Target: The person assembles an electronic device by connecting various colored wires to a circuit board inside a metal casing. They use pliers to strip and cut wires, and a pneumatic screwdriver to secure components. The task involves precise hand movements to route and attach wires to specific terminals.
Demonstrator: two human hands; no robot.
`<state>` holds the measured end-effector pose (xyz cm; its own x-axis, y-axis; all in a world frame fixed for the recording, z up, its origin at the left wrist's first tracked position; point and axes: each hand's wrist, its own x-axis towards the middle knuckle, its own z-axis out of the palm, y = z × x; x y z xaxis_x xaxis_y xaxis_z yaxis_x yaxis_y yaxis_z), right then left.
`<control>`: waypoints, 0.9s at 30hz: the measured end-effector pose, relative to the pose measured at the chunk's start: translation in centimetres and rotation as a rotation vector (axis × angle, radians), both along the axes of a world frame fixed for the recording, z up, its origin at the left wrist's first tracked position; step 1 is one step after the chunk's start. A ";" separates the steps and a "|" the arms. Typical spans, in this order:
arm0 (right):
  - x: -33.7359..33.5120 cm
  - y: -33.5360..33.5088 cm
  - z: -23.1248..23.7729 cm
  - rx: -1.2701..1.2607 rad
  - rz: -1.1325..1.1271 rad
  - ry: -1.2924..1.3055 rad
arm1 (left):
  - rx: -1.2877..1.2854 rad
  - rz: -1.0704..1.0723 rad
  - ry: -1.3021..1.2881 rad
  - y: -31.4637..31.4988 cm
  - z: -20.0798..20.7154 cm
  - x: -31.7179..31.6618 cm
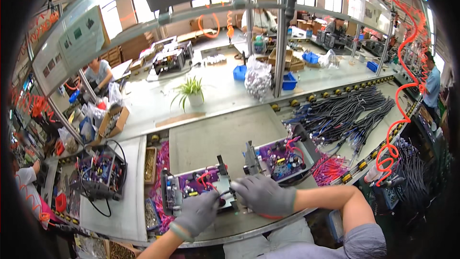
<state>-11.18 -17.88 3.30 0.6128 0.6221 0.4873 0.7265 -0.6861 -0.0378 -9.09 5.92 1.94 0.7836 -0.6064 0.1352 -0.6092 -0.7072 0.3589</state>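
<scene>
An open metal chassis with a purple circuit board (189,186) lies on the bench in front of me, red wires looping over the board. Both my hands wear grey gloves and meet at its right end. My left hand (197,214) is closed over the near edge, fingers pinched on a short black cable (224,193). From the right, my right hand (266,194) reaches to the end panel with its fingers drawn together at the same cable. The exact grip of its fingertips is partly hidden. Just beyond that hand sits a second chassis with a purple board (282,160).
Black cables (345,115) pile up at the right, beside pink-red wires (330,169). A finished-looking black unit (99,172) with a looped cord stands at the left. Small parts fill a tray (150,165). An orange coiled hose (400,120) hangs at right. Other people work across the benches.
</scene>
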 end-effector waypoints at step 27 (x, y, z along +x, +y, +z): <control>-4.0 -4.0 -3.7 0.438 0.178 0.314 | -1.011 0.253 0.432 -0.2 3.1 -1.3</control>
<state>-15.17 -21.87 -0.39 0.6739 0.5102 0.5345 0.7378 -0.4256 -0.5239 -10.42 5.77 5.01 0.9684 -0.1893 0.1622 -0.1759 -0.0578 0.9827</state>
